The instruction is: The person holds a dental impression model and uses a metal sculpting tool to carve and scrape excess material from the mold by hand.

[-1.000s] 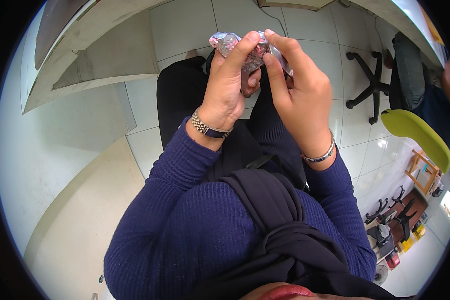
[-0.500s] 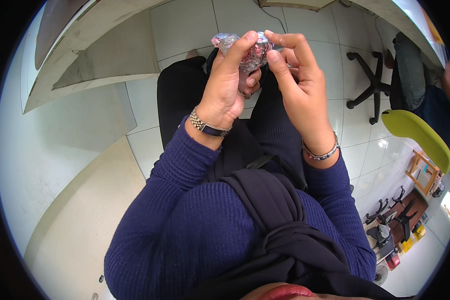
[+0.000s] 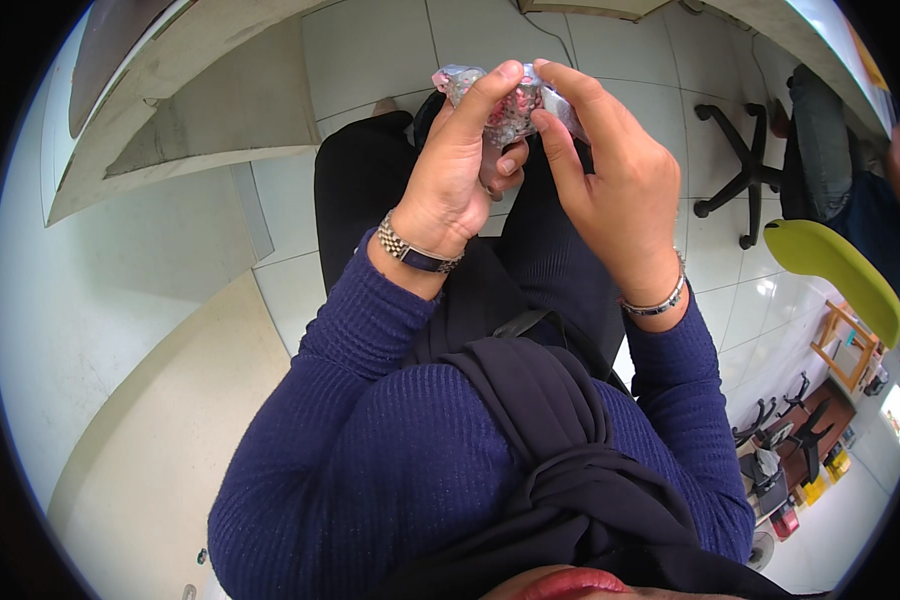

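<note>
A small crinkled, glossy item (image 3: 510, 118), clear with pink and silvery bits, is held up near the top middle of the head view. My left hand (image 3: 450, 175) is closed round it from the left, thumb lying across its face and fingertips showing beneath. My right hand (image 3: 620, 185) meets its right side, index finger on the upper edge and thumb tip against the face; its other fingers are largely hidden. The item's exact kind is unclear, and parts of it are covered by my fingers.
Pale curved-looking desk panels (image 3: 170, 175) stand at the left. Beyond my lap are a tiled floor (image 3: 360, 60) and a cable. At the right are a black chair base (image 3: 748, 175), a green seat (image 3: 825, 260), someone's legs (image 3: 815, 130), a wooden frame (image 3: 850, 340) and cluttered furniture.
My right hand and wrist have shifted slightly rightward. Its index finger bent more half a second ago and is now a little straighter. The item has moved slightly right within my fingers.
</note>
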Demonstrator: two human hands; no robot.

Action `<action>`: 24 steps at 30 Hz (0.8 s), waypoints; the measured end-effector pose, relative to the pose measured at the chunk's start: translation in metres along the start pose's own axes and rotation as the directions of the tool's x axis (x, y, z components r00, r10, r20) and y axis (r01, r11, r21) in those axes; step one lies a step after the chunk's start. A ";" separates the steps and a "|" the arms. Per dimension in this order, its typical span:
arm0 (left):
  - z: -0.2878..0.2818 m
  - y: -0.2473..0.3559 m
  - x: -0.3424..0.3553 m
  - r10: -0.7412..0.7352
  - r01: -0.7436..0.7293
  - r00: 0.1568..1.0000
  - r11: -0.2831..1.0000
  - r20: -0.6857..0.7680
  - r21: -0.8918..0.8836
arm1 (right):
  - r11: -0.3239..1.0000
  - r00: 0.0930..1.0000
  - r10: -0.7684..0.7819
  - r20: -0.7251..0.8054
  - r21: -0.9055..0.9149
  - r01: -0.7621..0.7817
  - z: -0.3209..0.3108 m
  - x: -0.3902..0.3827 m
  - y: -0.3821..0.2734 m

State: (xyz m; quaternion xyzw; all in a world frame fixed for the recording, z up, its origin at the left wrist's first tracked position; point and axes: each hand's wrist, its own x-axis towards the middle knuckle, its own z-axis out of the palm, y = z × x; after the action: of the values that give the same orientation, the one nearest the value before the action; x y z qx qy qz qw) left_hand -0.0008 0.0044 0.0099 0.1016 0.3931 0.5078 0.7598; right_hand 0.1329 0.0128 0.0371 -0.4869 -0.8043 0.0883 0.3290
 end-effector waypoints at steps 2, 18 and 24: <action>0.000 0.000 -0.001 0.010 -0.010 1.000 1.000 -0.002 -0.006 | 0.998 1.000 0.025 -0.011 0.054 -0.024 0.003 0.000 -0.002; 0.001 0.001 -0.002 0.392 -0.372 0.911 0.915 -0.127 0.153 | 0.892 0.967 0.194 0.163 0.381 -0.243 -0.007 0.003 -0.010; 0.006 -0.001 -0.004 0.519 -0.497 0.849 0.848 -0.101 0.182 | 0.849 0.963 0.214 0.162 0.457 -0.265 -0.004 0.002 -0.015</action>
State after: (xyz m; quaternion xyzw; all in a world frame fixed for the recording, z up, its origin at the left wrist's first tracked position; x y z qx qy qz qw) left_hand 0.0028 0.0018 0.0155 0.2211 0.4436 0.6663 0.5572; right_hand 0.1244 0.0064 0.0482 -0.4827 -0.7072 0.3481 0.3817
